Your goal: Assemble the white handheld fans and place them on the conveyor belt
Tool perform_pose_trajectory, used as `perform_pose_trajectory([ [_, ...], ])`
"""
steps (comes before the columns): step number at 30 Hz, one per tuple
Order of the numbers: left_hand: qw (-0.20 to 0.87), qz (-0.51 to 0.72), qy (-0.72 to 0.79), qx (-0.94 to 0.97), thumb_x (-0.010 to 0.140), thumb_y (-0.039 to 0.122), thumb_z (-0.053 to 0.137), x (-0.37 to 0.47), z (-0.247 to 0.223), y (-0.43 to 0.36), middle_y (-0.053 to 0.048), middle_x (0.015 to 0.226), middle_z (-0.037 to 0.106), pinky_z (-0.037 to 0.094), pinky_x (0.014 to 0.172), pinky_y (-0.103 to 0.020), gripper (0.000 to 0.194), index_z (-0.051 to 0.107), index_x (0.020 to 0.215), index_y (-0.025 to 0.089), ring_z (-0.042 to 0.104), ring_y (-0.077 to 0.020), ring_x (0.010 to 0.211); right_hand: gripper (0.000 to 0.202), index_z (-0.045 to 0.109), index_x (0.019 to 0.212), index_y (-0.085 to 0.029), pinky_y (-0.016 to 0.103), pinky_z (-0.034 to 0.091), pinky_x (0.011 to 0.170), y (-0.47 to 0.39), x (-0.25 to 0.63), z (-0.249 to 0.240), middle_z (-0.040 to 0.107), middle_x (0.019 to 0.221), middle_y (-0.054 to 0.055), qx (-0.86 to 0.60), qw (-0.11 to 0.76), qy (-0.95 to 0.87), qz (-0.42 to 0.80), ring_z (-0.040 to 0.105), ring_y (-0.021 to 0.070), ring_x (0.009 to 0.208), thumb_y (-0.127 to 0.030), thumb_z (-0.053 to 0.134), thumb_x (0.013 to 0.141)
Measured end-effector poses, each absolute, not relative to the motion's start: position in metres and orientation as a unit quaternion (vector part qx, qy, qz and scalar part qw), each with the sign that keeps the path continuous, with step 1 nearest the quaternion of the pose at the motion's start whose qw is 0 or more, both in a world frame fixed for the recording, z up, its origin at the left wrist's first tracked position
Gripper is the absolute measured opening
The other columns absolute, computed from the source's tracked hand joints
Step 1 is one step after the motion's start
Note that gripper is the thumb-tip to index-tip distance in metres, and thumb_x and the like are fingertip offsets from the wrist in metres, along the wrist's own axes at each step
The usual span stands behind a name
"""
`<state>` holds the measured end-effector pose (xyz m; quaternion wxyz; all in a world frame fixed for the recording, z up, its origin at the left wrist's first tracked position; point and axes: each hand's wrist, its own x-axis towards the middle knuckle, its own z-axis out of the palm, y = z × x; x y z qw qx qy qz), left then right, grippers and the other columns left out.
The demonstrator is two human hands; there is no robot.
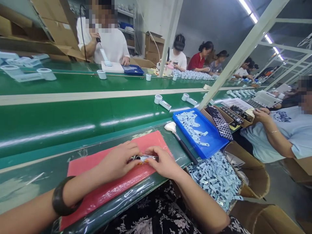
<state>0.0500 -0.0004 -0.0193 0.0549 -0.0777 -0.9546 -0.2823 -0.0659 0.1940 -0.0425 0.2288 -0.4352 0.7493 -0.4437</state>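
Both my hands pinch one small light-blue plastic part (145, 158) with a dark round spot, just over a red mat (97, 195). My left hand (122, 157) closes on its left end, and my right hand (162, 161) grips the right end between thumb and fingers. Parts of the piece are hidden behind my fingers. To the right of the mat lies a black-handled tool (184, 146) with a white padded head. Beyond it sits a blue tray (212, 148) of small light-blue parts. Below the tray, a cardboard box is full of similar light-blue parts (216, 178).
A green conveyor belt (60, 117) runs across ahead, carrying light-blue assemblies (162, 101) with round cups. A slanted metal post (234, 65) rises behind the blue tray. A co-worker (273, 130) sits at the right; other people work across the belt.
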Motion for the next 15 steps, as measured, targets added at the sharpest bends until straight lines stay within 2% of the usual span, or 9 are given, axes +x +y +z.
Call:
perform_pose_trajectory([
  [2, 0.051, -0.257, -0.962, -0.073, 0.098, 0.036, 0.056, 0.057, -0.021, 0.005, -0.004, 0.102, 0.065, 0.045, 0.084, -0.04, 0.017, 0.066, 0.106, 0.026, 0.057, -0.0247, 0.097, 0.044, 0.058, 0.132, -0.021, 0.041, 0.048, 0.104, 0.199, -0.059, -0.042, 0.065, 0.127, 0.007, -0.463, 0.228, 0.749, -0.415, 0.061, 0.0223, 0.118, -0.026, 0.069, 0.09],
  [5, 0.052, -0.24, -0.967, -0.065, 0.099, 0.041, 0.056, 0.064, -0.028, 0.014, -0.005, 0.108, 0.067, 0.046, 0.092, -0.043, 0.023, 0.064, 0.114, 0.025, 0.057, -0.0266, 0.105, 0.046, 0.056, 0.137, -0.021, 0.047, 0.045, 0.105, 0.205, -0.049, -0.043, 0.063, 0.129, 0.009, -0.498, 0.175, 0.767, -0.366, 0.056, 0.0262, 0.12, -0.025, 0.065, 0.092],
  [10, 0.054, -0.183, -0.98, -0.056, 0.103, 0.039, 0.045, 0.065, -0.034, 0.021, -0.007, 0.111, 0.07, 0.043, 0.1, -0.053, 0.03, 0.066, 0.114, 0.021, 0.06, -0.0293, 0.106, 0.04, 0.056, 0.137, -0.02, 0.045, 0.045, 0.103, 0.204, -0.048, -0.049, 0.064, 0.126, 0.009, -0.52, 0.139, 0.764, -0.356, 0.056, 0.0255, 0.116, -0.026, 0.058, 0.097],
  [15, 0.09, -0.157, -0.98, -0.087, 0.099, 0.04, 0.055, 0.069, -0.03, 0.015, -0.006, 0.128, 0.065, 0.037, 0.11, -0.055, 0.031, 0.062, 0.127, 0.028, 0.055, -0.0299, 0.123, 0.044, 0.052, 0.14, -0.022, 0.043, 0.044, 0.105, 0.208, -0.051, -0.049, 0.063, 0.13, 0.008, -0.529, 0.147, 0.745, -0.379, 0.055, 0.0237, 0.12, -0.029, 0.059, 0.097],
])
